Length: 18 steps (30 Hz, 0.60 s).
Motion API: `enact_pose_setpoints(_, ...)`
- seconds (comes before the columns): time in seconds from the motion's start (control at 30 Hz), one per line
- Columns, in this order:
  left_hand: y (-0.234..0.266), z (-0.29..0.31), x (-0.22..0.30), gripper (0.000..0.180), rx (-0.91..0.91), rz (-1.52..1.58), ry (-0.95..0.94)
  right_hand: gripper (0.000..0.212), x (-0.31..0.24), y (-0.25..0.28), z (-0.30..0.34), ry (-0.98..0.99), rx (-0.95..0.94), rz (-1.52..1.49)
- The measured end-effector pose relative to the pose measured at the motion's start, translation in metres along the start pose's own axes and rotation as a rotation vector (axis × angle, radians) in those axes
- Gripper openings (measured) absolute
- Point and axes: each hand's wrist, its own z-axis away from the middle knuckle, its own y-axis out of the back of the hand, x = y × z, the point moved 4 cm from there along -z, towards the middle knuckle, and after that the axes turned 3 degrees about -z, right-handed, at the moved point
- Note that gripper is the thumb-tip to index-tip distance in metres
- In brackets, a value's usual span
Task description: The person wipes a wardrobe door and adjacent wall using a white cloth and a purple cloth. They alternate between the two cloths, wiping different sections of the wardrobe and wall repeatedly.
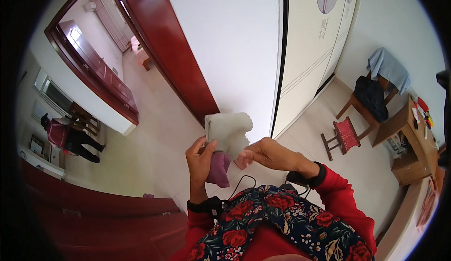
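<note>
My left hand (pixel 199 161) grips a pale grey cloth (pixel 227 130) with a wavy, ragged right edge, its thumb pressed on the front. A purple cloth (pixel 218 171) hangs just below it, also by the left fingers. On the other side, my right hand (pixel 271 154) is closed, thumb and fingers pinched together near the lower right edge of the grey cloth. Something small and pinkish shows at those fingertips; whether it is fabric or a finger I cannot tell. Both hands are in front of a floral apron (pixel 282 204) over red sleeves.
A white wall (pixel 225 40) and a cream cabinet (pixel 305 49) stand ahead. To the right are a wooden chair (pixel 345 105) with clothes, a red-topped stool (pixel 347 135) and a desk (pixel 394 125). A doorway opens at left; a person (pixel 70 136) bends farther off.
</note>
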Motion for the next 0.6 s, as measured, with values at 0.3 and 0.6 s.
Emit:
enact_pose_setpoints(0.3, -0.021, 0.006, 0.004, 0.018, 0.059, 0.127, -0.039, 0.05, 0.029, -0.024, 0.006, 0.014, -0.127, 0.07)
enact_pose_setpoints(0.6, -0.02, 0.01, -0.002, 0.013, 0.171, -0.026, -0.233, 0.062, 0.038, -0.049, 0.0, -0.101, -0.157, -0.494)
